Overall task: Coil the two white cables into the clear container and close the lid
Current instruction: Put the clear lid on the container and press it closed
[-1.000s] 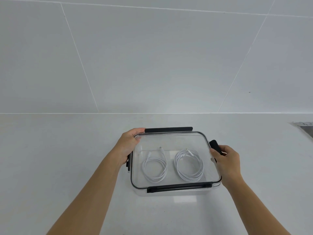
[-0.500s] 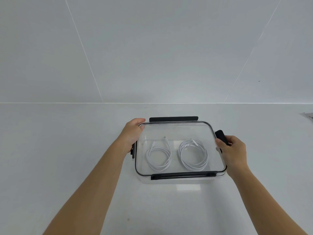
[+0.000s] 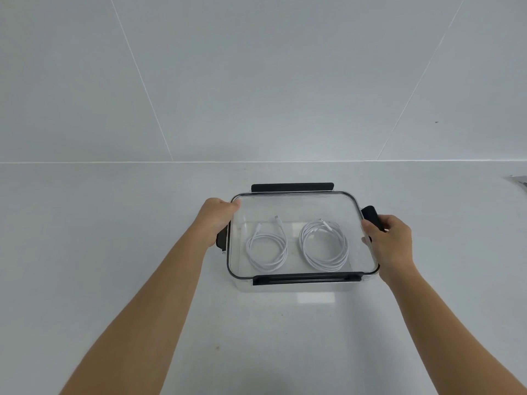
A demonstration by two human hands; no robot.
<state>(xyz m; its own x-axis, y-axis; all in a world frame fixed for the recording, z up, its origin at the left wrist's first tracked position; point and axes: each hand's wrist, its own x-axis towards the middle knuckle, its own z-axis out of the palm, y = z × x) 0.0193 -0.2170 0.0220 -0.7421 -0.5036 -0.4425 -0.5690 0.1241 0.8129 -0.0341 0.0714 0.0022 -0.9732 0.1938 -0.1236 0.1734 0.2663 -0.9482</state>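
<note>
Clear container (image 3: 245, 287) stands on white counter (image 3: 137, 252), lid (image 3: 299, 205) seated on top. Inside, left cable (image 3: 267, 267) and right cable (image 3: 323, 267) lie coiled side by side, apart. Left hand (image 3: 216, 222) grips the container's left edge, thumb on the lid corner. Right hand (image 3: 392, 242) grips the right latch (image 3: 370, 216), which juts outward

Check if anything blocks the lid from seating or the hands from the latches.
Nothing visible does. The left cable and right cable lie coiled on the container floor, under the lid. The left hand grips the lid's left edge, the right hand holds the right latch, nothing between.
</note>
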